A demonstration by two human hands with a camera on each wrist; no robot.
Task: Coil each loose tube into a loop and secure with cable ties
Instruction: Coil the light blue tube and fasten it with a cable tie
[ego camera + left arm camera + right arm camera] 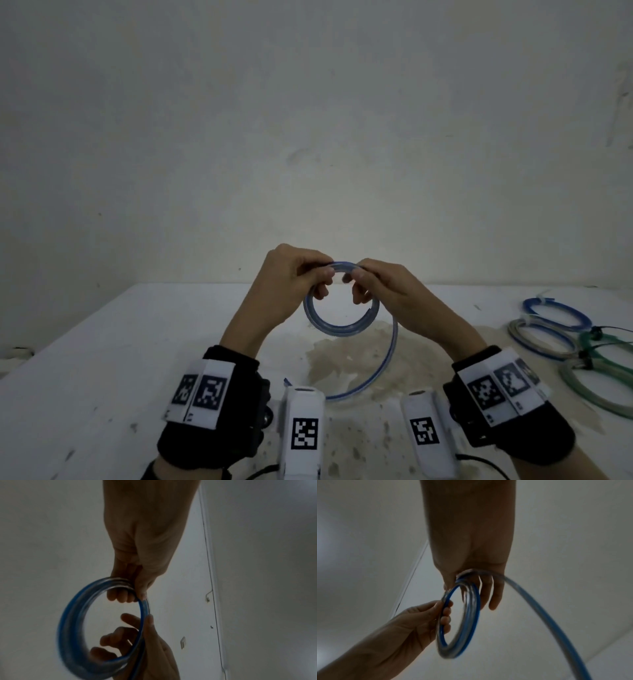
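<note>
A: Where is the tube?
B: Centre of the head view, raised above the table (144, 342). The clear tube with the blue stripe (337, 327) is wound into a loop of several turns, and both hands hold it at its top.

A: How are the fingers?
B: The left hand (291, 277) pinches the top of the loop, thumb on one side and curled fingers hooked through the ring. The right hand (383, 291) grips the same top arc just beside it, fingers curled round the turns. The two hands nearly touch.

A: Is all of the tube wound up?
B: No. A loose tail leaves the loop at the right hand, curves down through the lower middle of the frame and reaches the table near the wrist cameras.

A: Anything else on the table?
B: At the right edge lie finished coils (556, 315), blue ones further back and greenish ones nearer, overlapping one another and each bound with a tie. A brownish stain (346, 359) spreads under the raised loop.

A: And the wrist views?
B: Dim, the loop blurred.
</note>
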